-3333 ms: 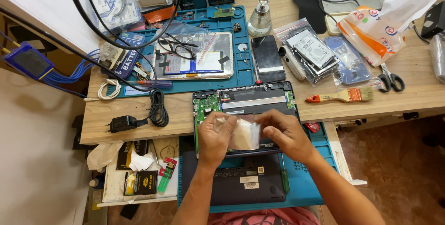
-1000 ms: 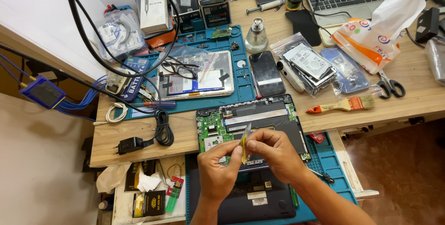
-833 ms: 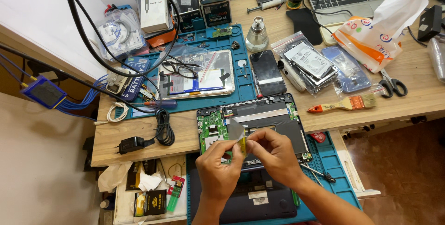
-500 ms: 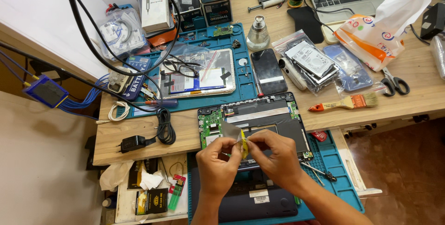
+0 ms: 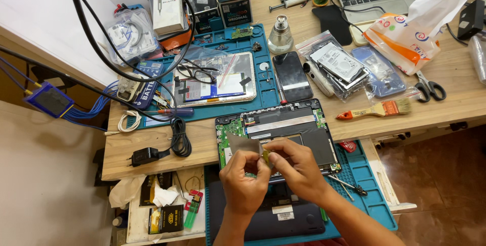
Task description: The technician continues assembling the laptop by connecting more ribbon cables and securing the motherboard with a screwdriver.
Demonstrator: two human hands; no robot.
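1. Currently, in both hands, just above the opened laptop base (image 5: 283, 124): holds a thin grey sheet (image 5: 242, 143), which hides part of the green circuit board (image 5: 229, 127).
2. Left hand (image 5: 243, 182): fingers closed narrow, pinching the lower edge of the thin grey sheet.
3. Right hand (image 5: 296, 170): fingertips pressed together on a small yellow-green strip (image 5: 265, 156) at the side of the sheet, touching the left fingers.
4. Step in hand, as a judgement: looks like separating the strip from the sheet, or pressing it on; cannot tell which.
5. Next move, as a judgement: asks for a steady, light pinch and a slow pull, keeping the sheet flat and away from the board.
6. Far left on the desk: a tall white box (image 5: 168, 5), standing upright, beside a clear plastic case (image 5: 129, 33) with a coiled cable inside.
7. Behind the blue mat (image 5: 377, 210): a dark box with a blue label (image 5: 235, 10).
8. Centre right: a clear zip bag (image 5: 338, 63) with a silver hard drive, white label on top.
9. Far right: a crumpled white-and-orange plastic bag (image 5: 405, 33).
10. Near the body: a dark cover (image 5: 273, 220) with two small white stickers.
11. Lower shelf, left: a flat black-and-gold packet (image 5: 166, 219).
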